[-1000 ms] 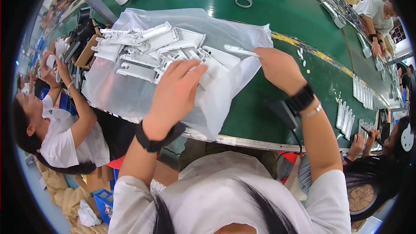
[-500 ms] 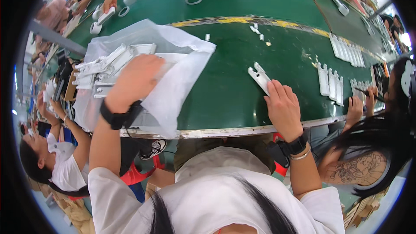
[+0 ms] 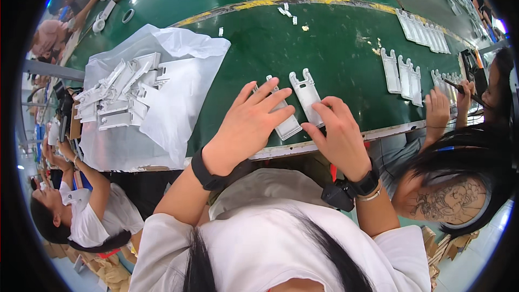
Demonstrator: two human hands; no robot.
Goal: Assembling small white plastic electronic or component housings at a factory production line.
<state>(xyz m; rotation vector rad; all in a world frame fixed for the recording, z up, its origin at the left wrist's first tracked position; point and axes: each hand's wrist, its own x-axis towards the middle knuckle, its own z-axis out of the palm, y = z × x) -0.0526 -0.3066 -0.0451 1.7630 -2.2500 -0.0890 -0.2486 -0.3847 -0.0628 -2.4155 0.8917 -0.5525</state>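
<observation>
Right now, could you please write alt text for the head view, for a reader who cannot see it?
A person's left hand lies over one flat white plastic panel on a green worktop, while the right hand touches another panel beside it. At left, similar white parts lie heaped on translucent white plastic sheeting; co-workers flank the person.

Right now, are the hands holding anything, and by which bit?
The right hand touches one white part at its near end; the left hand partly covers a second part. Any grip is unclear.

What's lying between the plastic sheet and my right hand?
In the head view: your left hand, one white plate partly beneath it, and another white plate at your right hand.
</observation>
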